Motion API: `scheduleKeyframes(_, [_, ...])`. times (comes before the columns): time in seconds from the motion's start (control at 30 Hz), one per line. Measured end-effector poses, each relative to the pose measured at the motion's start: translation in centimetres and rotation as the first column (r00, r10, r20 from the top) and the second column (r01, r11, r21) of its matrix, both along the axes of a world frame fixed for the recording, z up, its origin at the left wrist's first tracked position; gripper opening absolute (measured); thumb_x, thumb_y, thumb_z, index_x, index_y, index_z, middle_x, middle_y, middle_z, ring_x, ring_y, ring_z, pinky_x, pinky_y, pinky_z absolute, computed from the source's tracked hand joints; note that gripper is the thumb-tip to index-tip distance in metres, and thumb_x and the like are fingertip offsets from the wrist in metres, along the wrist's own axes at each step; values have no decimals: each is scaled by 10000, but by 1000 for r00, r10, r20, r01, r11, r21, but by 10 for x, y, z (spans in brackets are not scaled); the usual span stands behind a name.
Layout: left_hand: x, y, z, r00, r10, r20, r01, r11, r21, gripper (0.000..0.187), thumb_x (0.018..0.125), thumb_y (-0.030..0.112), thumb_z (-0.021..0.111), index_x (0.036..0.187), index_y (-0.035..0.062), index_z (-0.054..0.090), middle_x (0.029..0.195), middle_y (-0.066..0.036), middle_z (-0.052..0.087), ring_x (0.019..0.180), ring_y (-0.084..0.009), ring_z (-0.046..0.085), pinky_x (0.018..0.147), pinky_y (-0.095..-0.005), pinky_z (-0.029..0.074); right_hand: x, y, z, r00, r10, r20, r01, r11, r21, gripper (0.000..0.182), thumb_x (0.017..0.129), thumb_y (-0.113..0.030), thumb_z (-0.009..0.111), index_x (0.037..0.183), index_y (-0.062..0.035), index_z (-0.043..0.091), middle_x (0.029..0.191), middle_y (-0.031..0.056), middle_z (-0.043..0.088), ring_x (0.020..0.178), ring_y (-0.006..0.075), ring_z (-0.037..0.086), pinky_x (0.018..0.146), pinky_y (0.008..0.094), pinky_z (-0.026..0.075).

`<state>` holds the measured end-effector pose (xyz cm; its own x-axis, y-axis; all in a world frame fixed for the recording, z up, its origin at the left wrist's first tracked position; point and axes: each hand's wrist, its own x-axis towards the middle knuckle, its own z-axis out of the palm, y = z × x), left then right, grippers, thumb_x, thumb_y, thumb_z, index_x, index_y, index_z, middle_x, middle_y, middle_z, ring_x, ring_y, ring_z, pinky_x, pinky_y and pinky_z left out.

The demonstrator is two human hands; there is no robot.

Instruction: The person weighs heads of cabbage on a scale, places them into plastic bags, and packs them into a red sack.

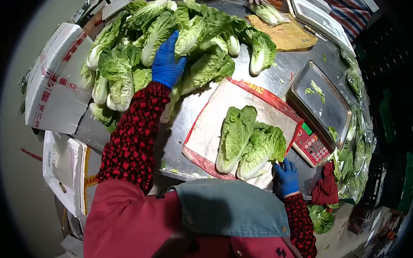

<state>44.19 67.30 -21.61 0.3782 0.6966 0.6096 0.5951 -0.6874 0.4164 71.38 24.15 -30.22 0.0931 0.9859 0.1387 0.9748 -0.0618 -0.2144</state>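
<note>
Green lettuce pair [251, 143] lying on the white mat [215, 115], stems close, leafy tips slanting away to the right. Just left of the right hand [287, 177], the nearer one; cannot tell if gripping. Well apart, up and left: left hand [168, 62], thumb wide, on the lettuce pile [192, 36].

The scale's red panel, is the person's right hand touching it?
Apart: the head view shows a strip of steel table between the right hand and the scale's red panel.
</note>
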Motion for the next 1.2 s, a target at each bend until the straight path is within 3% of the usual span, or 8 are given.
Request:
scheduleKeyframes(0.07, [3, 0, -18, 874, 198, -443, -232, 972, -23, 749, 748, 209, 696, 1398, 174, 326, 1261, -199, 469, 1138, -398, 442, 965, -429, 375, 11, -2, -12, 999, 23, 37, -22, 999, -32, 284, 717, -146, 622, 1000, -149, 607, 1149, 116, 562, 954, 328, 544, 743, 411, 437])
scheduleKeyframes(0.17, [-1, -55, -6, 955, 146, -257, -73, 959, 273, 665, 746, 236, 687, 1340, 165, 398, 1200, -203, 487, 1073, -375, 483, 860, -454, 417, 17, -1, -17, 989, 57, 140, -63, 997, 40, 254, 671, -168, 647, 917, -142, 589, 1120, 107, 569, 972, 323, 534, 788, 443, 413])
scheduleKeyframes(0.37, [-56, -143, -91, 805, -232, -546, -170, 791, -588, 640, 742, 331, 688, 1222, -19, 450, 1010, -241, 583, 923, -390, 581, 798, -440, 471, 17, 12, -13, 982, 109, 152, -139, 969, 203, 235, 658, -119, 616, 868, -70, 523, 1009, 117, 568, 1020, 315, 509, 878, 477, 375])
scheduleKeyframes(0.5, [-49, -139, -121, 993, -57, -102, -16, 794, -608, 111, 760, 189, 596, 767, 81, 620, 742, -167, 620, 742, -348, 614, 663, -418, 490, 11, 30, -3, 972, 202, 121, -227, 941, 252, 243, 649, -90, 613, 846, -85, 471, 837, 74, 532, 884, 276, 526, 917, 467, 371])
scheduleKeyframes(0.67, [13, -125, -35, 928, -370, -43, 336, 882, -330, 82, 764, 129, 581, 764, 48, 592, 722, -147, 596, 689, -336, 584, 621, -402, 462, -38, 81, 40, 922, 371, 110, -385, 843, 377, 221, 643, -124, 638, 777, -94, 465, 732, 77, 472, 708, 271, 505, 683, 400, 426])
scheduleKeyframes(0.77, [36, -143, -4, 687, -711, -151, 627, 684, -373, 68, 745, 119, 603, 766, 57, 585, 721, -153, 576, 680, -360, 565, 596, -412, 445, -67, 96, 60, 873, 467, 138, -479, 770, 421, 213, 656, -156, 634, 787, -96, 477, 736, 56, 478, 678, 238, 499, 667, 379, 418])
scheduleKeyframes(1.03, [25, -219, -43, 473, -879, -64, 665, 404, -628, 171, 754, 210, 600, 848, 79, 656, 805, -166, 620, 738, -370, 591, 666, -433, 475, -87, 102, 75, 885, 460, 72, -435, 762, 480, 290, 629, -96, 640, 838, -73, 440, 936, 91, 574, 912, 293, 572, 778, 461, 452])
scheduleKeyframes(1.2, [23, -219, -61, 558, -824, 98, 630, 343, -697, 170, 771, 154, 576, 876, 47, 656, 763, -178, 625, 703, -322, 607, 666, -379, 483, -81, 86, 25, 940, 162, -300, -136, 985, 105, 147, 791, -83, 618, 816, -67, 474, 635, 149, 545, 594, 377, 554, 498, 471, 397])
